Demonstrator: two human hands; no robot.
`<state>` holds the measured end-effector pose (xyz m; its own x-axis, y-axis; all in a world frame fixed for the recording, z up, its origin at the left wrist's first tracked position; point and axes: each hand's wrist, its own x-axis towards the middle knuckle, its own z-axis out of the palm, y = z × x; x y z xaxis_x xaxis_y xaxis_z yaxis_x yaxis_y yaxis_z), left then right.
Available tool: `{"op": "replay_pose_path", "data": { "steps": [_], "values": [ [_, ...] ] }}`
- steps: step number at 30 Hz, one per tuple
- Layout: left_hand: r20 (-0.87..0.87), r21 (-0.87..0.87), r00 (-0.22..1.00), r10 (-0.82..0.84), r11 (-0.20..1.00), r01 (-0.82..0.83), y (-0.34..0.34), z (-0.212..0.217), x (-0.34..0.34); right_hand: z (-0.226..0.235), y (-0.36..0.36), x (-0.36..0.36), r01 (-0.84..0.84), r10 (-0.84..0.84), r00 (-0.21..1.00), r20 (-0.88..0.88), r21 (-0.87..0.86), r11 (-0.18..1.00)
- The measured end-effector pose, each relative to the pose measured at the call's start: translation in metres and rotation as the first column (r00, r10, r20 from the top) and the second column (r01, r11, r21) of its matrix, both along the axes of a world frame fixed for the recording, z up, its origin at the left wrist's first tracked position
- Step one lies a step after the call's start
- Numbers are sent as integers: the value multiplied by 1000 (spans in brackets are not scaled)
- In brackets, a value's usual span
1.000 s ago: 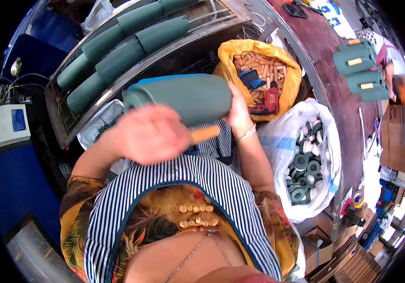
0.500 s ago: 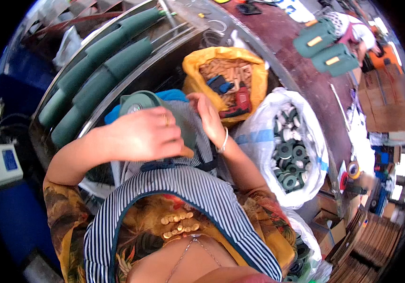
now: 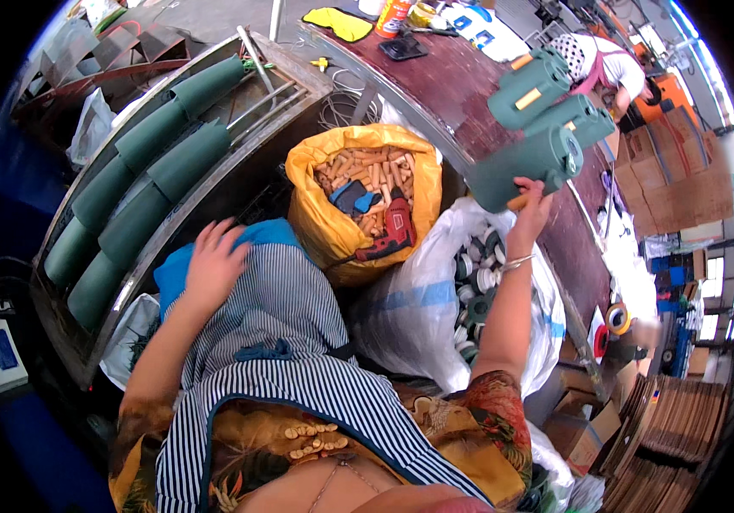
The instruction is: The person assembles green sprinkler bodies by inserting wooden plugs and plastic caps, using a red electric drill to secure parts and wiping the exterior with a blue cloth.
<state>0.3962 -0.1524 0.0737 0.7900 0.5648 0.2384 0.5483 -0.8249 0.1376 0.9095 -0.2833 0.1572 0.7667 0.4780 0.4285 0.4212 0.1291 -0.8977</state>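
Observation:
My right hand [image 3: 533, 212] reaches out to the right, its fingers closed round the light wooden handle of a dark green cylinder [image 3: 514, 169]. This cylinder lies sideways over the table edge, close to two similar green cylinders [image 3: 528, 89] with wooden handles; whether it rests on the table I cannot tell. My left hand [image 3: 216, 263] is open and holds nothing, fingers spread above my lap. The striped apron [image 3: 277, 295] and some blue cloth [image 3: 266, 232] cover the lap there.
A yellow sack [image 3: 305, 224] of wooden handles holds a red-and-black power tool [image 3: 399, 227]. Beside it stands a white sack [image 3: 414, 303] of green and white round parts. Green curved sleeves [image 3: 119, 192] lie in a metal trough at left. Another person [image 3: 619, 68] bends beyond the dark red table [image 3: 435, 81].
The green cylinder has gone from my lap to the table at right, carried by my right hand. My left hand has come off it and moved left, its fingers now spread.

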Motion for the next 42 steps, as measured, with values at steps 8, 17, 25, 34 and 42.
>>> {"op": "replay_pose_path", "data": {
  "steps": [8,17,25,34,42],
  "values": [
    [-71,-79,775,628,771,-632,-75,-41,-122,-61,104,241,621,84,424,902,-357,698],
    [43,-109,783,620,782,-614,-65,-47,-129,-93,140,306,376,11,904,427,-808,454],
    [124,-159,938,-323,927,340,-66,-45,-48,-61,125,49,210,372,360,856,-463,861],
    [6,-16,482,876,482,-876,104,-30,-211,-78,184,-195,-288,739,114,664,-690,664],
    [-56,-129,800,597,790,-599,10,-84,-127,-227,410,-312,-528,867,493,72,-767,365]
  ]
}}
